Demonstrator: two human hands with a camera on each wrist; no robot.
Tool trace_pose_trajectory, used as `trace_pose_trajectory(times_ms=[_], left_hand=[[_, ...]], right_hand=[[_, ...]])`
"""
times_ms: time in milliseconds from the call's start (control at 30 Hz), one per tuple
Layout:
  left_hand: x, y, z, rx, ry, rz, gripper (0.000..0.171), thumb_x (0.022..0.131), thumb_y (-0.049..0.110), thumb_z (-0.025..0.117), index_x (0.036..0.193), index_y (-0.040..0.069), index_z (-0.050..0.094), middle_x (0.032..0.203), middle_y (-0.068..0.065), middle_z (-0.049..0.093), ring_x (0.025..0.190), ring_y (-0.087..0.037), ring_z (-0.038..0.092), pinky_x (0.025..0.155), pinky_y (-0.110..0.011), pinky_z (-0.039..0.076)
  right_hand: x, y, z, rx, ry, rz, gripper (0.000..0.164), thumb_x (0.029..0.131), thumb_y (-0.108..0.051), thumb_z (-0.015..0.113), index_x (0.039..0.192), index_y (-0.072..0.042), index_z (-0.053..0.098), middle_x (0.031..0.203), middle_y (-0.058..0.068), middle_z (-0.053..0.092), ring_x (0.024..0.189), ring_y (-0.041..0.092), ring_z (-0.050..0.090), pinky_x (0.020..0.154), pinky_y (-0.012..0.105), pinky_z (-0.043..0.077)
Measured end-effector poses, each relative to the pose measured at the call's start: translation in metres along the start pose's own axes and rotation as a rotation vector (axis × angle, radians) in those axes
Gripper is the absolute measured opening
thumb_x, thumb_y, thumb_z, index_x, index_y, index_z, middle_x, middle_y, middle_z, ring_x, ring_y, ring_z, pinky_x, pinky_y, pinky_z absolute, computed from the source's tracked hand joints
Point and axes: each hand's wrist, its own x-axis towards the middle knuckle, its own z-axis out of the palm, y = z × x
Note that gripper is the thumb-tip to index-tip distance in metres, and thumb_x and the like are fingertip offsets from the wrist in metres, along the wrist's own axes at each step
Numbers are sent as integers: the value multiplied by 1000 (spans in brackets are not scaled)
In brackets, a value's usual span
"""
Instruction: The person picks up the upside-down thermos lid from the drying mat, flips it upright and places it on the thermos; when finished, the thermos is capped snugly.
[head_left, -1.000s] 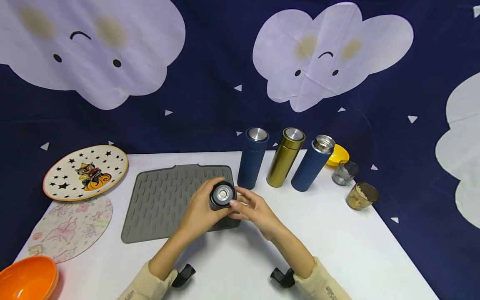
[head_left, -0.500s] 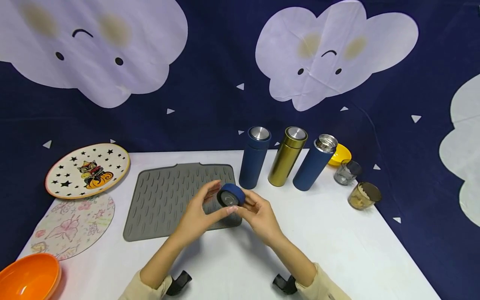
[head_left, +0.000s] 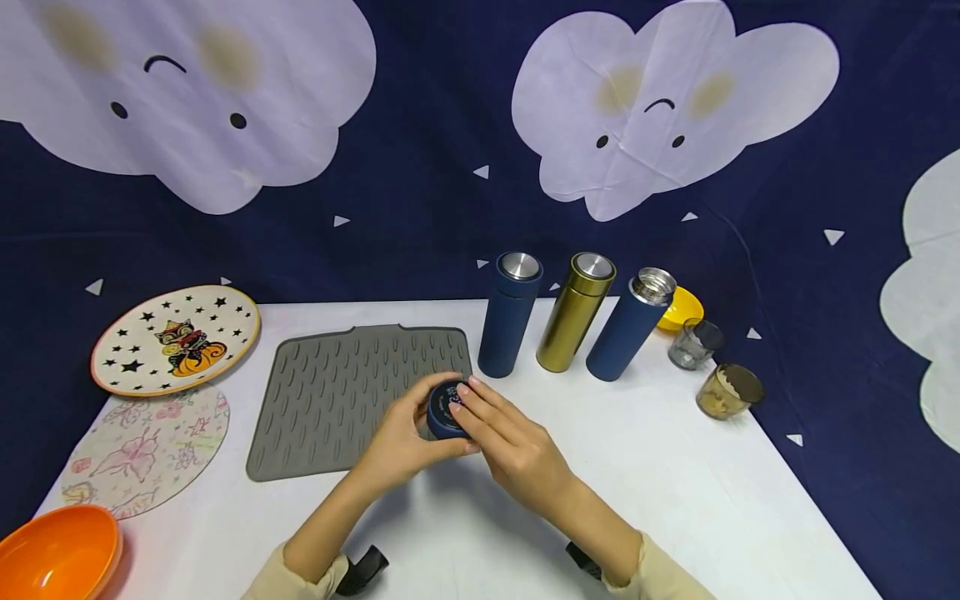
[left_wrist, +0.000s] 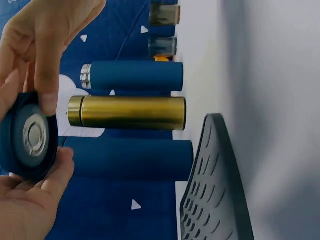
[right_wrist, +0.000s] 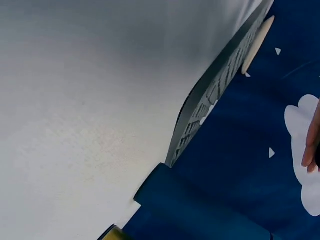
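Observation:
In the head view, a dark blue flask lid with printed marks on its top is held above the front right of the grey mat. My left hand grips its side between fingers and thumb. The right hand lays its fingers over the top and holds the lid from the other side. The left wrist view shows the lid's underside, with a round metallic centre. Behind the hands stand a capped blue flask, a gold flask and a blue flask with its steel mouth uncovered.
The grey ridged mat lies left of the flasks. At the right are a yellow bowl and two tinted glasses, one clear grey, one brownish. A starry plate, a patterned round mat and an orange bowl line the left.
The lid has turned over: its underside faced the head camera earlier, and its printed top faces it now. The right fingers have moved over the top; the left hand has closed around its side.

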Motion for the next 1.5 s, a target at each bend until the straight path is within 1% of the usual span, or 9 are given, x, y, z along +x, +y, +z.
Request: trace_pose_trajectory(times_ms=[133,267,433,633,767,900,1233,1400,1500], left_hand=[[0,-1,5,23,48,29,76,73,15,89,139,10,51,130,-10,63,115,-21,63,94,-22,53],[1,-6,5,50,100,25,75,72,13,90,137,9,52,129,-13,63,113,-24,65,91,-23,54],[-3,-10,-1,80,202,-37,76,70,12,91,136,12,52,129,-11,63,114,-25,65,92,-21,53],[-9,-11,-8,65,242,-88,79,67,11,92,133,10,49,127,-9,61,114,-24,63,93,-18,52],[-10,-11,-8,69,248,-83,79,67,11,93,132,9,49,126,-11,61,112,-24,64,92,-17,52],[-10,-9,-7,67,252,-75,78,67,11,93,131,9,50,126,-11,62,112,-23,64,92,-17,52],[-8,-5,-8,46,232,-84,78,68,9,91,133,8,48,129,-13,59,114,-26,62,93,-16,51],[-7,-5,-8,54,235,-78,78,69,9,91,133,6,48,129,-13,59,115,-26,62,94,-16,50],[-5,-3,-7,62,239,-73,77,69,10,91,133,6,48,127,-12,60,114,-25,62,94,-16,50]], right_hand=[[-2,1,-1,-19,-8,-9,29,103,-7,51,127,2,64,131,19,63,123,36,60,105,37,48],[-9,9,-3,6,-56,99,43,91,-9,70,133,-2,60,138,18,59,130,37,54,113,42,41],[-22,39,-14,56,56,473,69,74,-9,85,137,-3,57,142,17,55,131,37,51,113,44,38],[-43,91,-41,52,362,1004,76,77,-12,85,145,-12,50,146,13,52,132,31,48,106,50,43],[-62,129,-51,26,486,1195,88,78,-21,85,152,-11,38,152,14,43,139,30,40,109,50,38],[-77,157,-48,79,437,1355,104,77,-29,86,158,-12,23,160,13,31,147,32,31,118,49,29],[-80,185,-40,147,400,1450,89,77,-23,85,149,-8,35,141,19,50,130,34,48,113,47,36],[-72,158,-49,138,444,1446,83,74,-17,86,143,-4,41,135,18,53,125,33,51,111,46,38],[-62,130,-52,192,404,1419,81,74,-16,86,141,-5,42,134,16,55,123,31,54,110,45,40]])
